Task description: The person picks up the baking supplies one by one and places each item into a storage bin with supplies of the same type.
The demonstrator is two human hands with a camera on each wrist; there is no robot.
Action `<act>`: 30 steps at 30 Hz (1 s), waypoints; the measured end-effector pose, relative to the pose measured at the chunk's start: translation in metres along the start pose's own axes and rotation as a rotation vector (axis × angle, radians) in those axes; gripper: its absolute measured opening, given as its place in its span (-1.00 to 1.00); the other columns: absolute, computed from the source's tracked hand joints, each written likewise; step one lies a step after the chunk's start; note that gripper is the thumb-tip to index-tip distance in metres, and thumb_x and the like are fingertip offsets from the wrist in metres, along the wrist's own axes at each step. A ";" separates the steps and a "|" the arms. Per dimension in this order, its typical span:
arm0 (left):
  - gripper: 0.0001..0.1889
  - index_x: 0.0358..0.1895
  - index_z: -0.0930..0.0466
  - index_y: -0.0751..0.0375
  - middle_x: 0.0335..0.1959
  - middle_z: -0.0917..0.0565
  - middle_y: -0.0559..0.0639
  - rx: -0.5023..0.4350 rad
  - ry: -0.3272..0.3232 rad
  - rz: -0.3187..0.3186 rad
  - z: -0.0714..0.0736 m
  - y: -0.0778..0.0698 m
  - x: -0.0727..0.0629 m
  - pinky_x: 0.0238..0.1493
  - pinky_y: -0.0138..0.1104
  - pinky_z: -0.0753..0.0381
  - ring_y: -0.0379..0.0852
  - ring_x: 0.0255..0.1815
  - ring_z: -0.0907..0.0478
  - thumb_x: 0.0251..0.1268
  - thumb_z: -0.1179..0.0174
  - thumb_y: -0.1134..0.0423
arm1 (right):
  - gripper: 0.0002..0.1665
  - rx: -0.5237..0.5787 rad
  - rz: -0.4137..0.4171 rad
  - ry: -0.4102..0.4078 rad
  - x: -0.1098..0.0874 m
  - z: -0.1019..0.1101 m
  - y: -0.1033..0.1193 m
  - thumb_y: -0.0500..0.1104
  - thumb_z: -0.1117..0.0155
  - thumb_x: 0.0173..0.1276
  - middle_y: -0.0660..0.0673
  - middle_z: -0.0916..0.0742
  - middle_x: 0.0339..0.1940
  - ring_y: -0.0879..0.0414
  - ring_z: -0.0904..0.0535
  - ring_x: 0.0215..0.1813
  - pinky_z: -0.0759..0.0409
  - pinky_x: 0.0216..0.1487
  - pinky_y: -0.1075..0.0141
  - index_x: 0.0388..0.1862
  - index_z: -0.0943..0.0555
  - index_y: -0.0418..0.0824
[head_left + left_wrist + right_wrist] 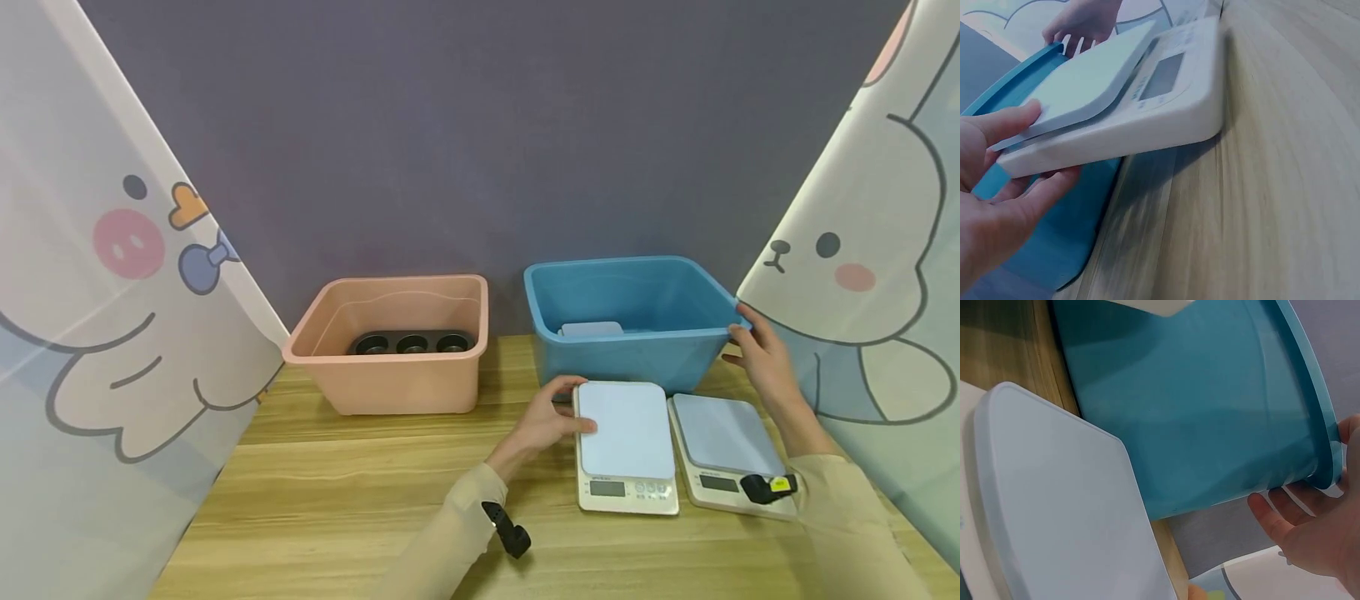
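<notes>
My left hand [546,418] grips a white kitchen scale [627,433] by its left side, thumb on top of the plate and fingers underneath. The left wrist view shows this scale [1116,94] tilted, its held end raised off the wooden table. My right hand [767,354] holds the right front corner of the blue bin [622,358], thumb at the rim and fingers below it. A second kitchen scale [731,442] with a grey plate lies on the table beneath my right forearm. Inside the blue bin is a pale flat object [591,328], mostly hidden by the front wall.
Left of the blue bin stands a pink bin [405,385] with a dark muffin pan [412,342] inside. A dark grey panel [480,150] rises behind both bins. Cartoon-printed panels [862,250] flank the wooden table [360,492].
</notes>
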State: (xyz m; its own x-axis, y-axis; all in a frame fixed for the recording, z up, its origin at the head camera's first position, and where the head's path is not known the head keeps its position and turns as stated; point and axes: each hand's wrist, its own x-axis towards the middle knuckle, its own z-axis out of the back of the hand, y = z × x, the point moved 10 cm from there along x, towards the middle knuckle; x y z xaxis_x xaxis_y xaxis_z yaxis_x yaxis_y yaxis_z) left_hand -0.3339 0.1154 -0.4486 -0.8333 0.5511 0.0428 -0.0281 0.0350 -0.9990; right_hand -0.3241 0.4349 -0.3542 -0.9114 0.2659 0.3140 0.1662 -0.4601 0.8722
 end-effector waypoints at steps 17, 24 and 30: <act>-0.34 0.31 -0.50 -0.11 0.27 -0.45 0.02 0.048 -0.075 -0.153 0.012 -0.076 -0.007 -0.16 -0.22 -0.69 -0.08 -0.08 -0.63 0.11 -0.44 0.38 | -0.32 0.019 0.007 -0.009 0.001 -0.001 -0.003 -0.03 0.12 0.61 0.32 -0.49 -0.05 0.51 -0.46 -0.05 -0.59 -0.22 0.60 0.62 -0.07 -0.14; -0.33 0.36 -0.44 -0.04 0.26 -0.41 0.08 0.051 -0.070 -0.241 0.020 -0.115 -0.008 -0.11 -0.21 -0.71 -0.01 0.00 -0.64 0.17 -0.39 0.40 | -0.33 0.038 0.010 -0.012 0.001 -0.001 -0.003 -0.08 0.10 0.61 0.33 -0.49 -0.01 0.52 -0.48 -0.07 -0.59 -0.23 0.60 0.61 -0.07 -0.18; -0.33 0.35 -0.46 -0.09 0.22 -0.46 0.05 0.070 -0.109 -0.279 0.027 -0.137 -0.004 -0.16 -0.20 -0.72 -0.03 -0.04 -0.66 0.15 -0.42 0.37 | -0.32 0.066 0.012 -0.015 0.002 -0.001 -0.002 -0.07 0.08 0.61 0.32 -0.50 -0.01 0.51 -0.49 -0.07 -0.59 -0.24 0.60 0.61 -0.08 -0.18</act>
State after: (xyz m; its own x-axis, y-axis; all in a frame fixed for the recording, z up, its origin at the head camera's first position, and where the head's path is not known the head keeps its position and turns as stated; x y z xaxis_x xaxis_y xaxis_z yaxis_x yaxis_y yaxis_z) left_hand -0.3416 0.0858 -0.3120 -0.8422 0.4355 0.3178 -0.2991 0.1129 -0.9475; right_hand -0.3264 0.4359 -0.3558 -0.9036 0.2732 0.3299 0.2024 -0.4064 0.8910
